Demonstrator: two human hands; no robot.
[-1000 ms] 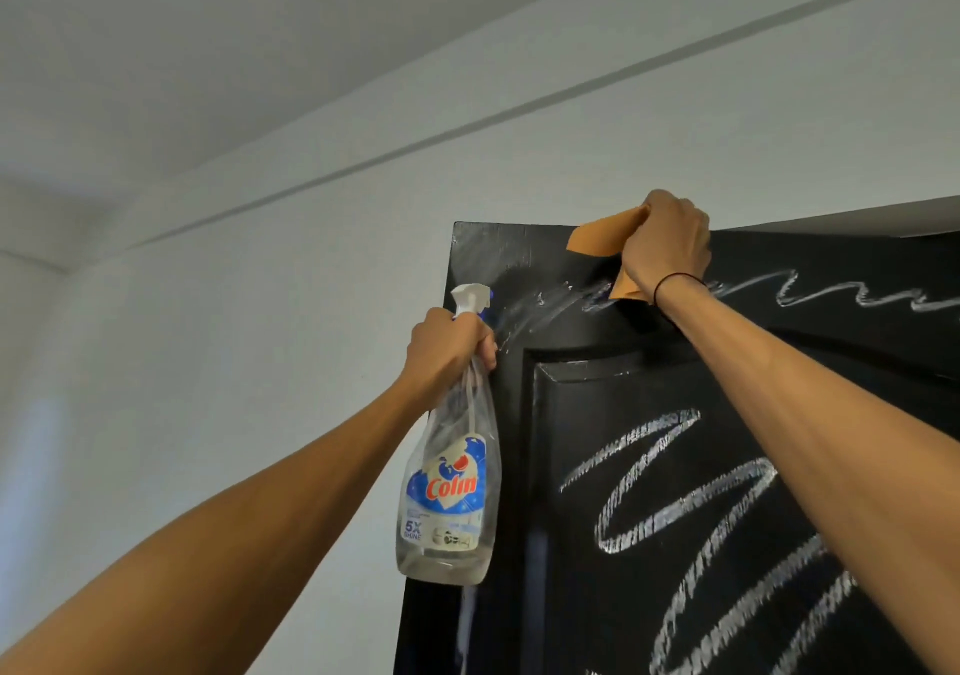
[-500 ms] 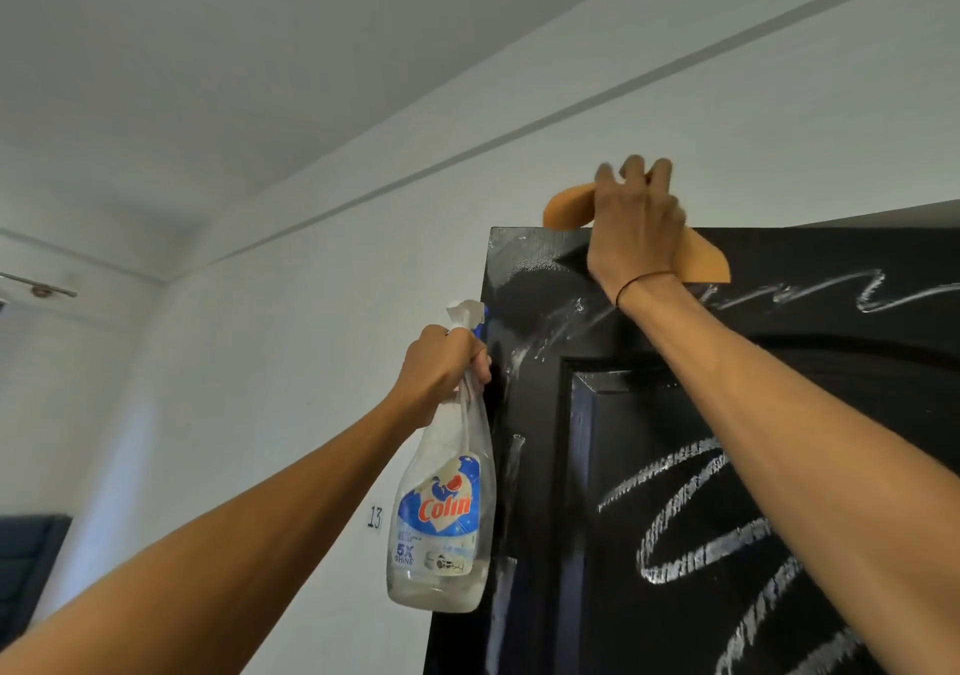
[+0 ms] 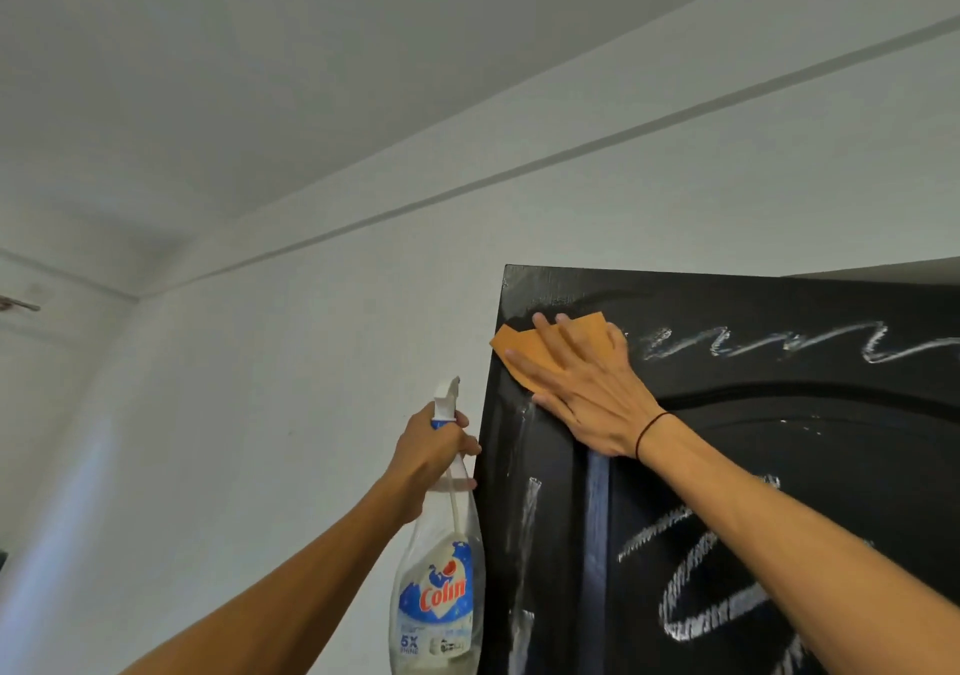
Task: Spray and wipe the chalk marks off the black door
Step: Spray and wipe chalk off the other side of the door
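The right hand lies flat, fingers straight and spread, pressing an orange cloth against the black door near its top left corner. White chalk marks run along the door's top edge, with more scribbles lower down. The left hand grips the neck of a spray bottle, just beside the door's left edge.

Both forearms are bare, with no sleeve showing on either up to the frame's edge. The right hand has a thin black band, like a hair tie or cord, sitting snug around the wrist. The left hand and its wrist carry no ring, watch or band.
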